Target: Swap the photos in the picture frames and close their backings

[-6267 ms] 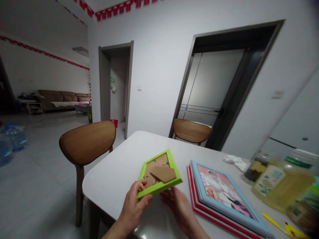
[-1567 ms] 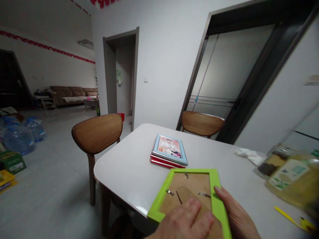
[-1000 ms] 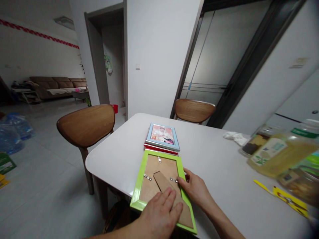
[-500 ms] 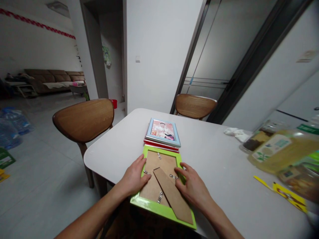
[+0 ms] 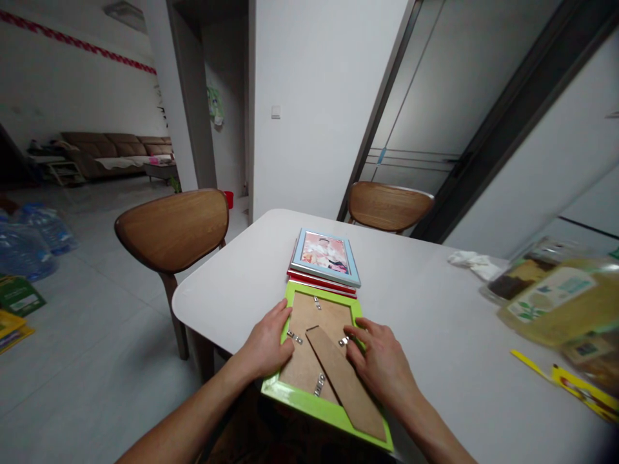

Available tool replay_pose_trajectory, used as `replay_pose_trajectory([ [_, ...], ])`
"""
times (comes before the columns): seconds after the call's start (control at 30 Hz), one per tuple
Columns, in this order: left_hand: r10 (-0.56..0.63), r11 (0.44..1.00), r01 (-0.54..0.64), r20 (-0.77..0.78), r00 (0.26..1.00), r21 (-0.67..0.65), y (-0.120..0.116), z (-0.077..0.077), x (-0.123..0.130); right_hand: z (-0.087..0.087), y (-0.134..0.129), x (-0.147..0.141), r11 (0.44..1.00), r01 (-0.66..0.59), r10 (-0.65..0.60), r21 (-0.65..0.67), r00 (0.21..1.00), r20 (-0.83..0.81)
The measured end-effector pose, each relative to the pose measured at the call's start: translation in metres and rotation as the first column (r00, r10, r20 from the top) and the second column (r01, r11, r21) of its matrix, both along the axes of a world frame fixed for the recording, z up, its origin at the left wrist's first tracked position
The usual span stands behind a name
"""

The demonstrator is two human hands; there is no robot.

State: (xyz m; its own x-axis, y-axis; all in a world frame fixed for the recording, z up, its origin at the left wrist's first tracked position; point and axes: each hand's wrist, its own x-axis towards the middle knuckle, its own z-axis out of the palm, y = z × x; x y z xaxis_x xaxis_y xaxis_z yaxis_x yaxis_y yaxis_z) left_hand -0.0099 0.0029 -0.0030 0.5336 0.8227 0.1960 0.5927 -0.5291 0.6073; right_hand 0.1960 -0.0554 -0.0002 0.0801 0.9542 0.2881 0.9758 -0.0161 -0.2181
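A green picture frame point(image 5: 309, 405) lies back up at the table's near edge, partly over it. Its brown backing board point(image 5: 302, 370) carries metal clips and a slanted support leg point(image 5: 345, 385). My left hand point(image 5: 268, 341) grips the frame's left side, thumb near the left clip point(image 5: 294, 337). My right hand point(image 5: 380, 354) rests on the right side, its fingers bent at the right clip point(image 5: 343, 341). Just beyond lies a stack of frames, with a light blue one point(image 5: 326, 256) holding a photo on top and red edges point(image 5: 322, 282) below.
The white table point(image 5: 416, 290) has a crumpled tissue point(image 5: 474, 263), a clear food container point(image 5: 527, 267), a large bottle of yellow liquid point(image 5: 556, 296) and a yellow item point(image 5: 583, 392) on its right. Wooden chairs stand at the left point(image 5: 176, 229) and far side point(image 5: 389, 205).
The view has shifted slightly, moving the scene rightwards. My left thumb has drawn back from the left clip, and the left and right clips sit at different angles.
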Motion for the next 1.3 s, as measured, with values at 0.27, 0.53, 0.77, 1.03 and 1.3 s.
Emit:
replay_pose_trajectory([
  [0.27, 0.015, 1.0, -0.015, 0.0, 1.0, 0.022, -0.002, -0.001, -0.001, 0.016, 0.021, -0.059, 0.954, -0.296, 0.291, -0.036, 0.95, -0.117],
  [0.53, 0.015, 0.998, -0.015, -0.005, 1.0, 0.055, -0.001, -0.002, 0.001, 0.004, 0.034, -0.074, 0.967, -0.254, 0.253, -0.001, 0.966, -0.056],
  [0.77, 0.028, 0.999, -0.028, 0.008, 1.0, 0.041, -0.003, -0.002, 0.002, 0.006, 0.043, -0.051, 0.973, -0.229, 0.232, 0.039, 0.967, -0.108],
  [1.03, 0.047, 0.997, -0.049, 0.032, 0.998, 0.057, -0.002, -0.004, 0.007, 0.0, 0.067, -0.028, 0.999, -0.037, 0.037, 0.008, 0.999, -0.013],
  [1.3, 0.037, 0.997, -0.037, 0.006, 0.999, 0.068, -0.002, -0.002, 0.007, 0.001, 0.063, -0.031, 0.999, -0.032, 0.032, -0.007, 0.999, -0.039],
])
